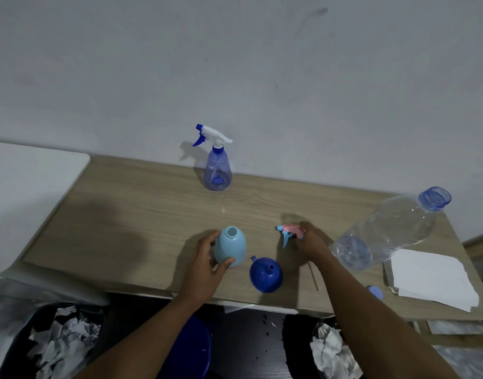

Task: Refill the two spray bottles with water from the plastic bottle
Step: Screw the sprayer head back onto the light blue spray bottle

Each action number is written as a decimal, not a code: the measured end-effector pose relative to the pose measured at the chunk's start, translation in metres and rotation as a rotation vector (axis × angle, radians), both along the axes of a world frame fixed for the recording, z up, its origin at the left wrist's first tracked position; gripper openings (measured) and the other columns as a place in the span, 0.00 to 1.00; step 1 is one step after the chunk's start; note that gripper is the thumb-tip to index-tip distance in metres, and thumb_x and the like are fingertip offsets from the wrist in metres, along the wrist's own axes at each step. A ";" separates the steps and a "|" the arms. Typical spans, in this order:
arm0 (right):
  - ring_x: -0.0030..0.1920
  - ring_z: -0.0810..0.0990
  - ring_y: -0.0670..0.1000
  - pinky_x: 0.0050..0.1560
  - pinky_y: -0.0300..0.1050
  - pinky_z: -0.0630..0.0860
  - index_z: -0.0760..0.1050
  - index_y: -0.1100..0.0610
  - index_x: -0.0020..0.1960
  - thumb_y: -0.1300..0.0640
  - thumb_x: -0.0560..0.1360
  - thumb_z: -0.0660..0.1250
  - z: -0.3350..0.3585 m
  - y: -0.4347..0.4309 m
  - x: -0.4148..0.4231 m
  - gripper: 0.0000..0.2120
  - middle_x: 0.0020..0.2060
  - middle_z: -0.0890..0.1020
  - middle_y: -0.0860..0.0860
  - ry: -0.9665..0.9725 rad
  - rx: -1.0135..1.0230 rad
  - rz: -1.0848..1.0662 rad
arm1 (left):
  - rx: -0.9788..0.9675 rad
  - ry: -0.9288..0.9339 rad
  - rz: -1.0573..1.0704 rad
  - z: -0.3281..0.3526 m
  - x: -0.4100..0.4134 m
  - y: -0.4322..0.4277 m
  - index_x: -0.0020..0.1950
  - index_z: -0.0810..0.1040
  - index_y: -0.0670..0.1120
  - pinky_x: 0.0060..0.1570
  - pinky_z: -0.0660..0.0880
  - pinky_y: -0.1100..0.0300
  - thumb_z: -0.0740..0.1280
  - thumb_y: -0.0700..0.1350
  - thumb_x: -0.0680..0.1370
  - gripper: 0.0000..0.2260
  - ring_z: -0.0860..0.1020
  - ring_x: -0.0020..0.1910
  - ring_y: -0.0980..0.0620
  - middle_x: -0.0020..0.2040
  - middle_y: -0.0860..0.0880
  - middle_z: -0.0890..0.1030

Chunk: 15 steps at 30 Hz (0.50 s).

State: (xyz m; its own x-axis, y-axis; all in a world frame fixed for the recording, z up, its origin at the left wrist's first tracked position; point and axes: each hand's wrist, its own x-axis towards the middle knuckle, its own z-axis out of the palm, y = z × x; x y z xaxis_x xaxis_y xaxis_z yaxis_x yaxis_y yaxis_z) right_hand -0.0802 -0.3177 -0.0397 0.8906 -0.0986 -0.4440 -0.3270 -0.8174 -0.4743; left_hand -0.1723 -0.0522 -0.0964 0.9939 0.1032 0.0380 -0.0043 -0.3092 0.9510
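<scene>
- Left hand [204, 265]: fingers and thumb curled round the light-blue spray bottle [230, 248], which stands upright on the wooden table [142, 214] with its neck open and no spray head on it.
- Right hand [311, 243]: grasps a pink-and-blue spray head [289, 231], held just above the table, right of the light-blue bottle.
- Blue funnel [265, 274]: lies on the table between the two hands, near the front edge.
- Clear blue spray bottle [218, 170]: upright near the wall, white-and-blue spray head fitted, well apart from the hands.
- Large plastic bottle [393, 228]: uncapped, stands at the right, just beside the right forearm.
- Blue cap [375, 292] and white paper [431, 277]: on the table at the right front.
</scene>
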 end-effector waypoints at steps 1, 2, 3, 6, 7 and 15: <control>0.56 0.79 0.56 0.59 0.46 0.72 0.73 0.61 0.66 0.61 0.81 0.64 0.000 0.000 0.002 0.14 0.61 0.80 0.61 0.019 0.019 -0.037 | -0.017 0.002 -0.010 0.001 0.000 0.000 0.68 0.67 0.63 0.54 0.81 0.55 0.78 0.42 0.72 0.32 0.74 0.64 0.56 0.67 0.60 0.71; 0.53 0.79 0.55 0.55 0.46 0.74 0.74 0.63 0.64 0.60 0.80 0.66 -0.001 -0.001 0.003 0.14 0.57 0.81 0.61 0.026 0.031 -0.070 | -0.032 0.002 -0.023 0.003 0.000 0.001 0.69 0.67 0.61 0.52 0.80 0.60 0.78 0.40 0.71 0.33 0.73 0.65 0.54 0.68 0.57 0.71; 0.51 0.79 0.54 0.53 0.46 0.75 0.73 0.63 0.63 0.59 0.79 0.67 -0.001 -0.001 0.003 0.14 0.55 0.82 0.61 0.003 0.037 -0.091 | -0.046 0.003 -0.034 0.004 0.000 0.001 0.69 0.67 0.59 0.51 0.79 0.64 0.78 0.39 0.71 0.34 0.73 0.66 0.53 0.69 0.54 0.70; 0.49 0.79 0.54 0.49 0.47 0.74 0.71 0.59 0.64 0.61 0.76 0.71 0.010 0.002 -0.001 0.18 0.53 0.81 0.57 -0.205 0.138 -0.191 | -0.021 -0.001 -0.065 0.006 0.002 0.004 0.72 0.62 0.63 0.54 0.78 0.67 0.79 0.40 0.70 0.40 0.69 0.69 0.59 0.73 0.53 0.66; 0.48 0.79 0.55 0.48 0.46 0.74 0.71 0.58 0.63 0.62 0.75 0.72 0.018 0.005 -0.002 0.19 0.53 0.81 0.56 -0.305 0.198 -0.246 | -0.006 -0.002 -0.076 0.004 0.004 0.005 0.74 0.60 0.65 0.58 0.78 0.62 0.79 0.41 0.70 0.42 0.67 0.71 0.60 0.74 0.55 0.64; 0.41 0.82 0.54 0.48 0.52 0.82 0.69 0.55 0.65 0.65 0.76 0.72 0.094 0.042 -0.006 0.22 0.47 0.84 0.57 -0.523 0.820 -0.457 | 0.182 -0.096 -0.164 -0.002 0.008 -0.006 0.77 0.46 0.70 0.72 0.65 0.55 0.75 0.42 0.75 0.47 0.58 0.77 0.57 0.79 0.52 0.58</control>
State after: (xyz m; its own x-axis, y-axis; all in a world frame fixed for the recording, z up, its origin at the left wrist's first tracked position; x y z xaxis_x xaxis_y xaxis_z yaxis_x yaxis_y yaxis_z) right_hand -0.0859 -0.2757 0.0544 0.9436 -0.3156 -0.1005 -0.1184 -0.0382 -0.9922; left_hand -0.1638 -0.0579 -0.0980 0.9877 -0.0763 0.1365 -0.1563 -0.4629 0.8725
